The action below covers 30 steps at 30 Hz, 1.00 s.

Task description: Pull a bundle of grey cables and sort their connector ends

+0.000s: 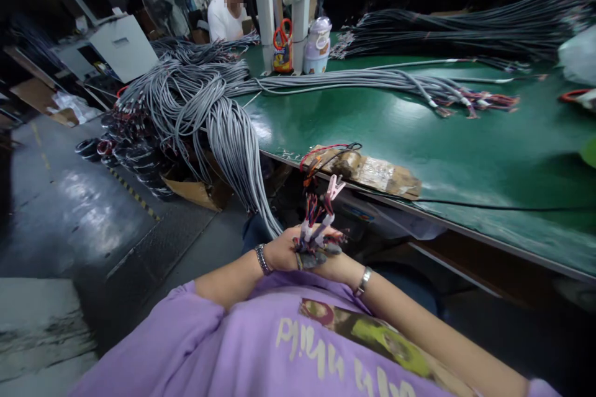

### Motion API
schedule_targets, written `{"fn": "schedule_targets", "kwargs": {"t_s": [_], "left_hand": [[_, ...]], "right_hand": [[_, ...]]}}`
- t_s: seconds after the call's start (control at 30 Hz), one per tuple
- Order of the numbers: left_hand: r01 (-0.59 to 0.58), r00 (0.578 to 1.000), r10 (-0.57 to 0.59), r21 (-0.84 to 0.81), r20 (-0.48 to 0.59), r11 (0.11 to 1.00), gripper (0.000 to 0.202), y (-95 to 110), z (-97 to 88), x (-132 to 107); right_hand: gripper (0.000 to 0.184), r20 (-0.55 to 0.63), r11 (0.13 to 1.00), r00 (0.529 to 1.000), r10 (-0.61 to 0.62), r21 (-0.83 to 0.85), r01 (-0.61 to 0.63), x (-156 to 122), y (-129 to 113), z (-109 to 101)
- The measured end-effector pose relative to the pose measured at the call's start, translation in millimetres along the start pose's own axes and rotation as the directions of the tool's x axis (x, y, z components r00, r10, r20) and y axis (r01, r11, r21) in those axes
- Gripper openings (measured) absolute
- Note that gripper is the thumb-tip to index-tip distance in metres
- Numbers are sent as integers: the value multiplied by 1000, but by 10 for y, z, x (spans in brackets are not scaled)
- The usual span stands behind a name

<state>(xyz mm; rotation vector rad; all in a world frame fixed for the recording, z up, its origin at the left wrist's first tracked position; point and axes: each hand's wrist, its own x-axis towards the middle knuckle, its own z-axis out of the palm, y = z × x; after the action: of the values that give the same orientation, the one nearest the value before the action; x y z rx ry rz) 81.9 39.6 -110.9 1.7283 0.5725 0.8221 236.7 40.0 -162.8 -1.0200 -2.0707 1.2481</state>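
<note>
In front of my lilac shirt, my left hand [280, 252] and my right hand [333, 265] meet, with dark grey coverings on some fingertips. Both are closed around the ends of several grey cables [321, 232], whose white-wrapped tips fan out into thin red, blue and dark wires [313, 206]. Which cable lies in which hand is partly hidden by the fingers. Just above the wire ends is a pale pink clip [334, 187]; whether it grips a wire I cannot tell. From the left, a thick bundle of grey cables [233, 136] hangs off the table toward my left hand.
Along the green table's [465, 142] near edge lies a taped cardboard strip [384, 175] with red, orange and black leads. Farther back are grey cables, black cable bundles [442, 31], a lidded cup [317, 46] and red-handled scissors [282, 35]. A person [226, 15] sits beyond.
</note>
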Motion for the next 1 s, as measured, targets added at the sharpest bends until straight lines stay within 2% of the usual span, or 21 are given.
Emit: {"fn": "schedule_targets", "kwargs": {"t_s": [0.07, 0.13, 0.23, 0.27, 0.33, 0.4, 0.5, 0.57, 0.63, 0.73, 0.9, 1.0], "left_hand": [[71, 995, -77, -95, -69, 993, 52, 17, 3, -31], [149, 982, -168, -194, -82, 970, 53, -1, -12, -64], [241, 956, -268, -207, -115, 948, 53, -100, -52, -111], [263, 946, -292, -195, -139, 945, 53, -143, -64, -120], [307, 921, -345, -205, -184, 929, 51, -226, -75, -124], [352, 887, -408, -257, -216, 900, 49, -289, -65, -103], [389, 847, -471, -318, -247, 865, 51, -337, -19, -39], [344, 860, -432, -317, -271, 884, 49, -342, 17, 7], [262, 886, -345, -280, -310, 924, 47, -334, 42, 36], [212, 905, -285, -247, -316, 946, 48, -312, 49, 29], [210, 932, -286, -308, -224, 928, 55, -268, 32, -34], [256, 923, -339, -363, -185, 896, 52, -243, 39, -27]], "right_hand": [[29, 30, 998, 999, 34, 52, -36, -13, -18, -58], [35, 59, 985, 995, 78, 148, -86, -42, -55, -147], [37, 122, 941, 977, 173, 271, -200, -132, -93, -294], [38, 105, 930, 972, 211, 285, -233, -170, -95, -335], [43, 4, 918, 959, 282, 288, -271, -245, -96, -399], [43, -153, 930, 939, 309, 253, -265, -298, -118, -432], [35, -305, 971, 925, 228, 140, -193, -303, -241, -432], [28, -306, 986, 938, 162, 7, -168, -251, -360, -411], [22, -296, 975, 948, 120, -144, -168, -173, -461, -381], [13, -282, 949, 954, 104, -259, -180, -68, -514, -333], [11, -274, 976, 957, 96, -164, -145, -50, -427, -273], [14, -317, 986, 943, 104, -92, -140, -97, -376, -271]]}}
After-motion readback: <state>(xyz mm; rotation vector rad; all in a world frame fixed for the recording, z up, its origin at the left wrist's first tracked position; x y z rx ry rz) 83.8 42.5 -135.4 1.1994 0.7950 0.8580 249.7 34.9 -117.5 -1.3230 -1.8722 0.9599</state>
